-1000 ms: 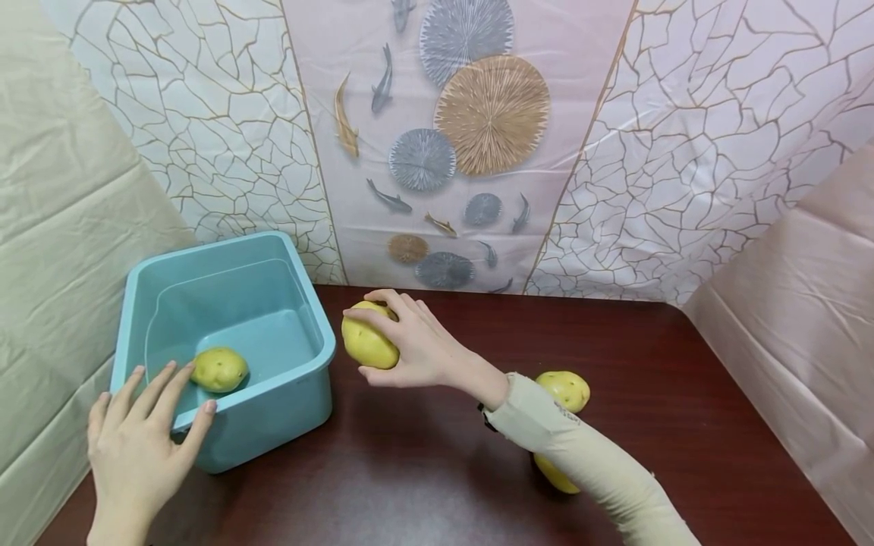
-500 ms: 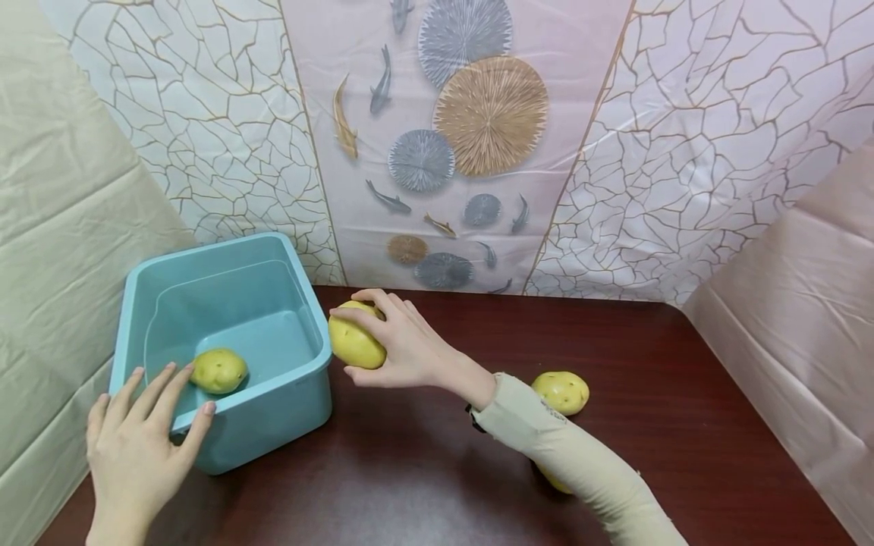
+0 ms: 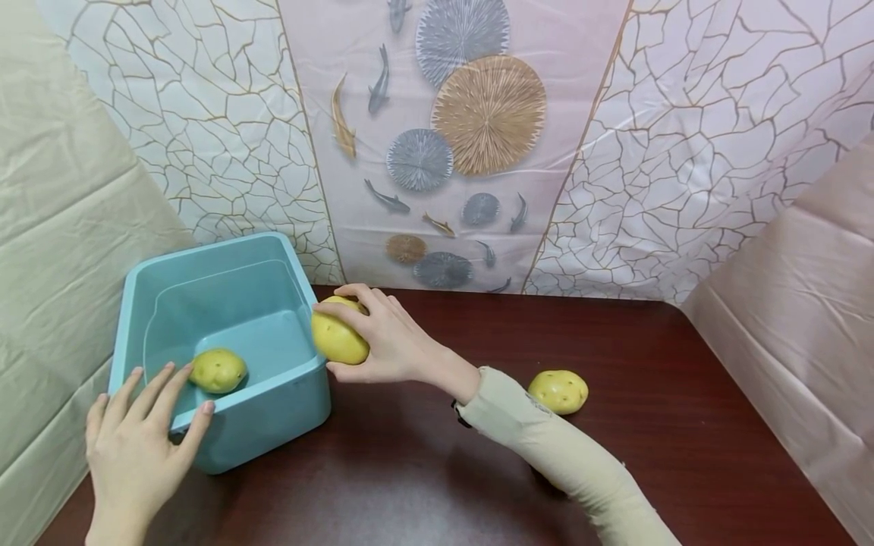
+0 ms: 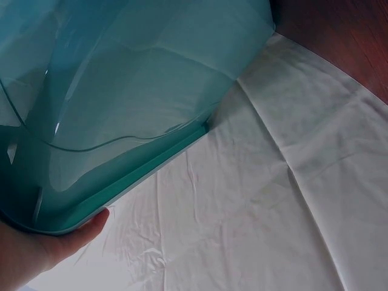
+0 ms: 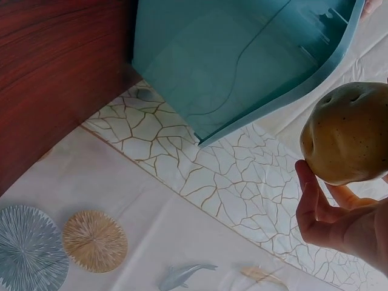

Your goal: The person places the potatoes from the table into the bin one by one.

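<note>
Potato (image 3: 337, 339) sits in your right hand (image 3: 382, 341), fingers curled round it, held over right rim of teal tub (image 3: 273, 413) near table's back edge. Your left hand (image 3: 136, 447) rests fingers spread, straight, on tub's front left rim. Second potato (image 3: 218, 370) lies inside tub, front left. Third potato (image 3: 558, 391) lies on table (image 3: 683, 425), right of your sleeve (image 3: 546, 447).

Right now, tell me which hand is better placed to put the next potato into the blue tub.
Right. The right hand already grips a potato at the blue tub's rim, while the left hand rests on the tub's near corner.
</note>
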A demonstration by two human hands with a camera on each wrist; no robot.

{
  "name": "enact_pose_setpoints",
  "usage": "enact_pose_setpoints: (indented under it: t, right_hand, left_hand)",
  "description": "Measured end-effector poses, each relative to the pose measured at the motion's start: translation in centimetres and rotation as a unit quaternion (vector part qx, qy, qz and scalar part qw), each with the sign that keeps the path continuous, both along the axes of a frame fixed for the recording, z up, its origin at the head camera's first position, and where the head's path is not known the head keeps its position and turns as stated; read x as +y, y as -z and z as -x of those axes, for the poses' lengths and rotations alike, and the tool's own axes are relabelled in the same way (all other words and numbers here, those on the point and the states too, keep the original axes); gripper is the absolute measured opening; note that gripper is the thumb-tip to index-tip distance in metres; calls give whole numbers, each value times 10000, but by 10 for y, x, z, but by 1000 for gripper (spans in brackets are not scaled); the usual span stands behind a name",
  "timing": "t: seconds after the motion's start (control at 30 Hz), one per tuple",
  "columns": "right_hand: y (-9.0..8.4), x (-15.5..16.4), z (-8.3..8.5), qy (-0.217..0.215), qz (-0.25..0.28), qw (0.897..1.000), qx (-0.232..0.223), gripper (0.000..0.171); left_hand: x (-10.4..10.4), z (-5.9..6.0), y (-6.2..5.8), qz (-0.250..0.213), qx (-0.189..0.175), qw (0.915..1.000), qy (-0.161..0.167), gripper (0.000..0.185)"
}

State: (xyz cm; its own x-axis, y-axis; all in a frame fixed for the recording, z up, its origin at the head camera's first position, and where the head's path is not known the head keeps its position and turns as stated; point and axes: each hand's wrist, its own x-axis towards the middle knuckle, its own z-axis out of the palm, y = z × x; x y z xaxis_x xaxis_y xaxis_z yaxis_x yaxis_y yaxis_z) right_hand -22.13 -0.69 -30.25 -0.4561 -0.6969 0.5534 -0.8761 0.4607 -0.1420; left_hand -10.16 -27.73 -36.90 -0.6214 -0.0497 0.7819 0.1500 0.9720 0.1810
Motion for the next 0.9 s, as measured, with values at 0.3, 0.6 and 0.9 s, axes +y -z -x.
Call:
enact_pose_setpoints:
  t: [0.3, 0.6, 0.9]
  right_hand:
    - [-5, -8, 1, -14, -55, 10000, 29, 63]
    - [-8, -15, 2, -33, -54, 10000, 8, 64]
    - [-13, -23, 2, -145, -57, 9999, 18, 64]
  left_hand:
    - [0, 0, 0, -41, -43, 10000, 4, 61]
    - [0, 1, -1, -61, -26, 10000, 3, 62]
    - [0, 0, 0, -32, -51, 10000, 24, 60]
